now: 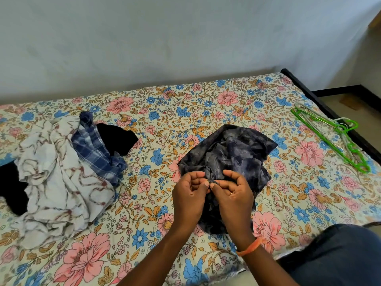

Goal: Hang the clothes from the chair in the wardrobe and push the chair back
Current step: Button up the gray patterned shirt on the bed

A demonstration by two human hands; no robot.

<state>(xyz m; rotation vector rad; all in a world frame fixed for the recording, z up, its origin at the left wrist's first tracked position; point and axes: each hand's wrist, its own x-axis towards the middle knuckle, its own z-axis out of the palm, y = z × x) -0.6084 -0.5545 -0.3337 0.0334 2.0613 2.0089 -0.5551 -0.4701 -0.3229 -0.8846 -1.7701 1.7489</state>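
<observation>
the dark patterned cloth [228, 153] lies crumpled on the bed [185, 104], near the middle and a bit to the right. it looks thin, soft and light, so it will flop and fold when lifted. it will not break, but it may slip and bunch up. a good place to hold it is probably at the neck or shoulders, so a hanger can go in, but i cannot tell which part of the cloth is which.

the left hand [190, 195] and the right hand [233, 195] are close together over the near edge of the cloth. both have curled fingers and pinch a small bit of the cloth between thumb and fingers. the thumbs almost touch. both arms reach in from the near side, and the right wrist wears an orange band [250, 247].

a pile of other clothes [61, 166] sits far to the left on the bed: a white one, a blue checked one and a black one. green hangers [332, 135] lie at the right edge of the bed, well apart from the hands. the chair and the wardrobe are not in view.
</observation>
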